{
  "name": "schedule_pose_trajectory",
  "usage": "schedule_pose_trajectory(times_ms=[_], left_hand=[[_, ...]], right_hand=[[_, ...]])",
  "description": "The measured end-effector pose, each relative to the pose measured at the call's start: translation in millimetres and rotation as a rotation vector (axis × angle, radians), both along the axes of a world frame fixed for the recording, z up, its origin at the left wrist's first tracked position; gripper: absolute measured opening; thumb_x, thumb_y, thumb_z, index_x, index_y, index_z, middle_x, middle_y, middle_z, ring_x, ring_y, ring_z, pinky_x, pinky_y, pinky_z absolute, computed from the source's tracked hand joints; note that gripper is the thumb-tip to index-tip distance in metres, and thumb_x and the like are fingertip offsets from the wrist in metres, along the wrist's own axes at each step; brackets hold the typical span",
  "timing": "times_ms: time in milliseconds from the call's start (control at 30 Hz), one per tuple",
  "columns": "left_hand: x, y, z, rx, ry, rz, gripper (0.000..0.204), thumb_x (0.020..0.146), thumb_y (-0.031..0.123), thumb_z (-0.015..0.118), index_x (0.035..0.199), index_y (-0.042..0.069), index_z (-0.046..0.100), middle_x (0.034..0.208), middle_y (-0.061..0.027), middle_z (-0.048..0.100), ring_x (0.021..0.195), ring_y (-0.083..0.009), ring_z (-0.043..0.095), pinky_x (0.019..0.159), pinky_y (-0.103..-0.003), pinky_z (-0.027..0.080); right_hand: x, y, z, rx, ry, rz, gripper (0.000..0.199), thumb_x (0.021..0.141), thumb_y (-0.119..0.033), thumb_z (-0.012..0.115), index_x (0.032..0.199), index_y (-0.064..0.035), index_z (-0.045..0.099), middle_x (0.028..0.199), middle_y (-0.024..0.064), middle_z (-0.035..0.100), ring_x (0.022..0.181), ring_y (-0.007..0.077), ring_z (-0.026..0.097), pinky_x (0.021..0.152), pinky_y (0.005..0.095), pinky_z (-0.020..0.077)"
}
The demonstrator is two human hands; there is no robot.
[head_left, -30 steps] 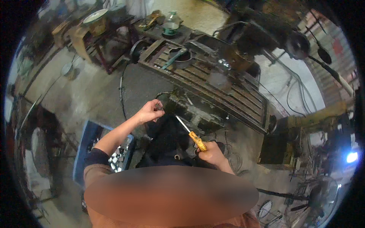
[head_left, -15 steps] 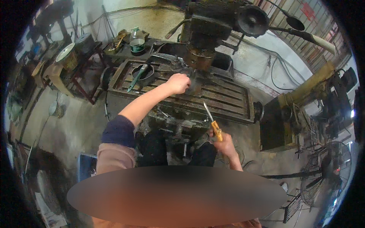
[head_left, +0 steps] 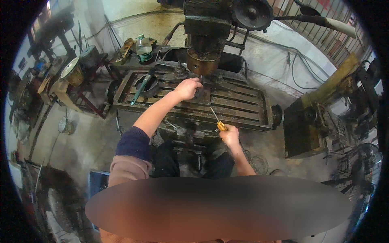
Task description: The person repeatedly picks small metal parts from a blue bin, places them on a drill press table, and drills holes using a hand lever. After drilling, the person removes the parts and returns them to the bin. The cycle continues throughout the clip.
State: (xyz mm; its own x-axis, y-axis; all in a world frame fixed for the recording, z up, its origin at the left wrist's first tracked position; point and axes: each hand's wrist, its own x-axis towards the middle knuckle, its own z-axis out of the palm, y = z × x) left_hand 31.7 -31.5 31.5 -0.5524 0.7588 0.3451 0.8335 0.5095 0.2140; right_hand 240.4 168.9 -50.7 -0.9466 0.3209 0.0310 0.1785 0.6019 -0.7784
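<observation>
My left hand [head_left: 187, 89] reaches over the slotted machine table [head_left: 239, 103], its fingers closed just below the spindle [head_left: 204, 61] of the milling machine. What they grip, if anything, is hidden from here. My right hand [head_left: 230, 137] is wrapped round the yellow handle of a screwdriver [head_left: 221, 126]. Its thin metal shaft points up and to the left, the tip in front of the table's slots. A brush with a green handle [head_left: 139, 91] leans across a round dark pan [head_left: 150, 88] on the table's left part.
A clear plastic bottle [head_left: 143, 49] with a green label stands behind the table at left. Handwheels [head_left: 277, 115] stick out at the table ends. On the right are a dark machine base [head_left: 302, 131] and a fan [head_left: 360, 166]. A bucket [head_left: 66, 126] sits on the left floor.
My right hand has risen and shifted left with the screwdriver, nearer the table's front edge. My left hand stays by the spindle. The whole view has shifted slightly.
</observation>
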Motion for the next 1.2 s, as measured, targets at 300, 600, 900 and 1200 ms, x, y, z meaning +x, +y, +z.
schedule_pose_trajectory(times_ms=[300, 600, 900, 1200], left_hand=[[2.6, 2.5, -20.0, -0.036, 0.15, 0.176, 0.02, 0.073, 0.017, 0.062, 0.091, 0.01, 0.062, 0.086, -0.0112, 0.06, 0.083, -0.0285, 0.06, 0.072, -0.04, 0.045], [-22.6, 29.8, -38.8, 0.114, 0.075, 0.288, 0.018, 0.075, 0.019, 0.061, 0.088, 0.007, 0.061, 0.08, -0.0146, 0.062, 0.076, -0.0309, 0.062, 0.067, -0.043, 0.049], [-22.8, 35.8, -34.6, 0.216, -0.067, 0.597, 0.036, 0.072, 0.027, 0.067, 0.095, 0.002, 0.055, 0.081, -0.0162, 0.064, 0.074, -0.0326, 0.063, 0.064, -0.043, 0.051], [-30.5, 36.5, -28.6, 0.249, -0.175, 0.532, 0.029, 0.072, 0.031, 0.069, 0.086, 0.006, 0.064, 0.085, -0.0157, 0.065, 0.081, -0.032, 0.063, 0.071, -0.041, 0.051]], right_hand=[[72.1, 25.0, -33.6, -0.091, 0.12, -0.026, 0.03, 0.067, -0.011, 0.061, 0.094, -0.0017, 0.065, 0.08, 0.0128, 0.067, 0.074, 0.021, 0.065, 0.068, 0.0305, 0.0495], [159.7, 58.8, -23.0, -0.385, -0.048, -0.292, 0.028, 0.062, -0.005, 0.053, 0.087, 0.0025, 0.066, 0.076, 0.0095, 0.066, 0.069, 0.0124, 0.061, 0.062, 0.0268, 0.0479], [112.8, 137.3, 145.4, 0.089, 0.442, -0.059, 0.037, 0.061, 0.003, 0.043, 0.092, 0.001, 0.064, 0.085, 0.0068, 0.063, 0.079, 0.0132, 0.058, 0.072, 0.0276, 0.0476], [22.1, 97.5, 455.4, -0.181, 1.183, 0.356, 0.053, 0.076, -0.022, 0.054, 0.123, 0.0009, 0.045, 0.125, 0.0184, 0.046, 0.119, 0.0323, 0.043, 0.105, 0.0434, 0.0268]])
